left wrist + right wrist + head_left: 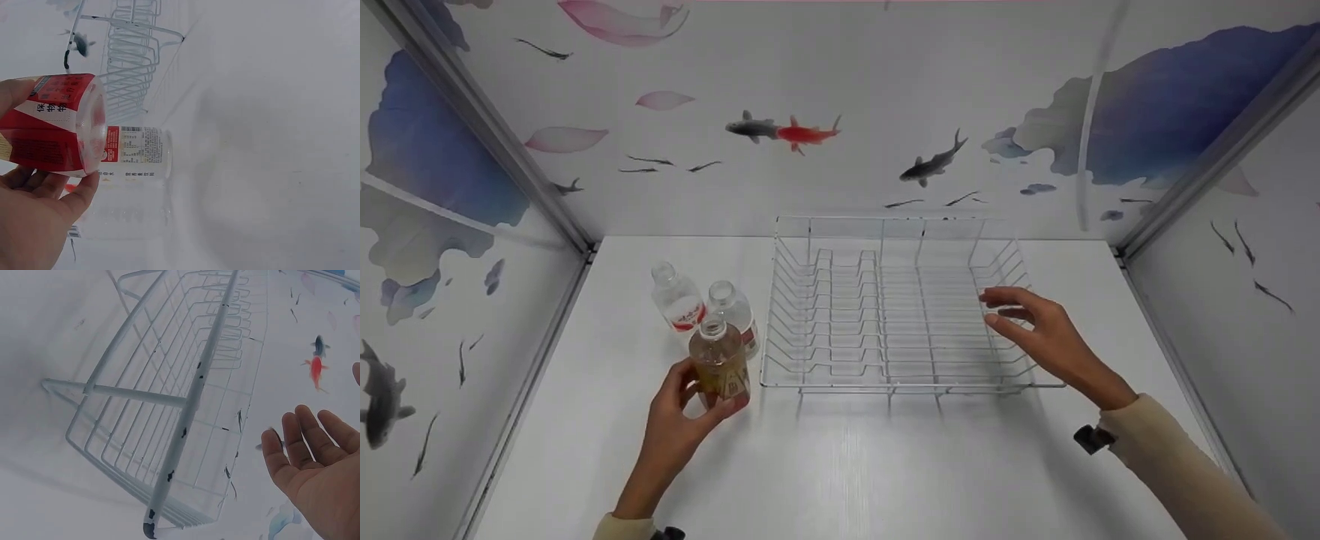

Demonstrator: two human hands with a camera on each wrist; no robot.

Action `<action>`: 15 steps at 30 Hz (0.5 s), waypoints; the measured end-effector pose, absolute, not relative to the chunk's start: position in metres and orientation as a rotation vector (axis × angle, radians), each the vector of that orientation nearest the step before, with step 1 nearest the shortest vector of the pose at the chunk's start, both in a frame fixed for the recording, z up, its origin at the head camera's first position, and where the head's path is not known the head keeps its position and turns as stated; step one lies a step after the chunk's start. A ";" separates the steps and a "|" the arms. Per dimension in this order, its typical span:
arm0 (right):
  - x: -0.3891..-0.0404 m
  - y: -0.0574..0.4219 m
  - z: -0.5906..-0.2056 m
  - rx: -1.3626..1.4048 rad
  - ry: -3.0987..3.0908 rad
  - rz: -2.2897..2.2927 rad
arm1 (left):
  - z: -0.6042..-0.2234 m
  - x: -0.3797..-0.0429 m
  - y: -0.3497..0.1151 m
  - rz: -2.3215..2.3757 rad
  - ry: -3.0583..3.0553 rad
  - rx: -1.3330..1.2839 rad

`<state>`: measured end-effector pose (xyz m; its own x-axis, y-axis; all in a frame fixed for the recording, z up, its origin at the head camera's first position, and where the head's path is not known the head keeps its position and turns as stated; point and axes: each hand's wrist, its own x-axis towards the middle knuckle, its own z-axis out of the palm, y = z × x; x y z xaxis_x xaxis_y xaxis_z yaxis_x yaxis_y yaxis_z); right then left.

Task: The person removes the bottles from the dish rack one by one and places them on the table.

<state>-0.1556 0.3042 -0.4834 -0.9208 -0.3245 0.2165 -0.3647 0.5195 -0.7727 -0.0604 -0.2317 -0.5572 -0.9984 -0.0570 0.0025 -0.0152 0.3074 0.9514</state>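
Observation:
My left hand (679,420) grips a plastic bottle (721,367) with a red and yellow label and no cap, thumb on one side and fingers on the other. In the left wrist view the base of this bottle (56,124) faces the camera, held above the table. Just behind it stand two clear, capless bottles, one (679,300) at the left and one (729,307) nearer the rack. Over the right side of a white wire dish rack (900,386) hovers my right hand (1039,330), its fingers loosely bent and holding nothing.
The rack stands at the back middle of a white table (840,465), its paint chipped along the rim (184,433). Printed panels with fish and lotus patterns wall in the back (840,180), left and right sides.

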 end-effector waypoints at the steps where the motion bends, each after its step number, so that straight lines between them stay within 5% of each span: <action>1: -0.156 0.304 -0.484 0.610 -2.703 1.389 | -0.559 -0.060 -0.232 -1.824 -2.512 0.080; 15: -0.161 0.308 -0.494 0.565 -2.696 1.436 | -0.577 -0.063 -0.237 -1.786 -2.501 0.193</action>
